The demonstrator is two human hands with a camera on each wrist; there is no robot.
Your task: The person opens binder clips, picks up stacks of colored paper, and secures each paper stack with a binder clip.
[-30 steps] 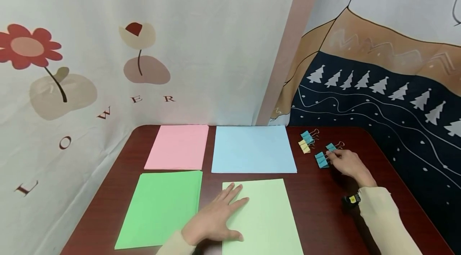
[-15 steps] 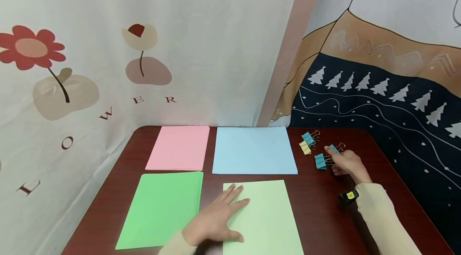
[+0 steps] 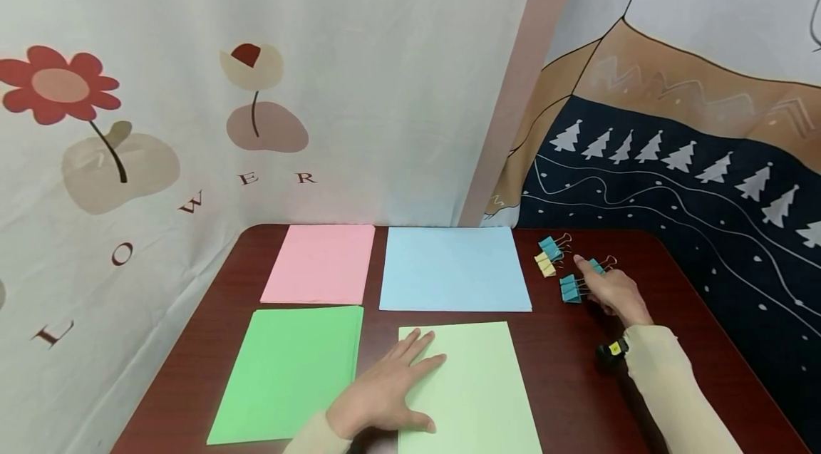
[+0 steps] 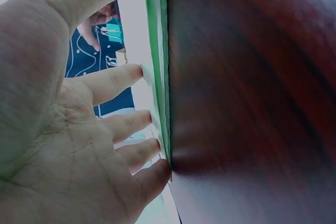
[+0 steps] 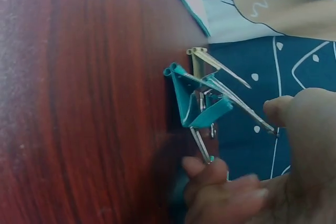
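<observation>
My left hand (image 3: 385, 386) lies with fingers spread across the left part of a pale green paper stack (image 3: 471, 383). The left wrist view shows its fingertips on top of the stack, near its layered edge (image 4: 160, 66). My right hand (image 3: 617, 296) is at the binder clips, thumb raised and lower fingers bent. A teal binder clip (image 3: 569, 289) has its wire handles toward this hand; in the right wrist view its body (image 5: 181, 98) stands between thumb and fingers, fingertips right at the lower handle, thumb apart from the upper one. Another teal binder clip (image 3: 597, 266) is partly hidden behind the hand.
A third teal binder clip (image 3: 550, 248) and a pale yellow binder clip (image 3: 545, 265) lie together farther back. Pink (image 3: 321, 261), light blue (image 3: 455, 269) and bright green (image 3: 288, 372) paper stacks lie on the dark wooden table (image 3: 558, 383). Printed curtains (image 3: 385, 83) hang behind.
My right hand has shifted slightly left from the far teal binder clip toward the nearer one, its thumb spreading away from the fingers. My left hand stays on the pale green paper.
</observation>
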